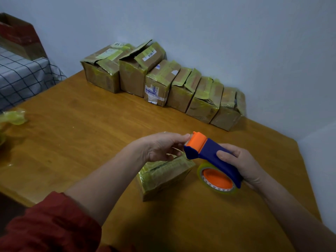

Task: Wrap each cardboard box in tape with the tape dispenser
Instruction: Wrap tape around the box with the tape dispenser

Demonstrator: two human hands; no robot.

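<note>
My right hand (241, 164) grips the blue handle of the tape dispenser (211, 153), held above the table. Its orange head points left, and a roll of yellowish clear tape (217, 178) with an orange core sits at its lower end. My left hand (161, 146) pinches at the orange head, where the tape end comes out. Under both hands a small cardboard box (163, 179) stands on the wooden table (81, 124), covered in yellowish tape. My left hand partly hides its top.
Several taped cardboard boxes (160, 82) stand in a row along the back wall. Crumpled tape scraps (12, 118) lie at the table's left edge. A checked cloth (21, 77) with an open box on it is at the far left. The wall corner is to the right.
</note>
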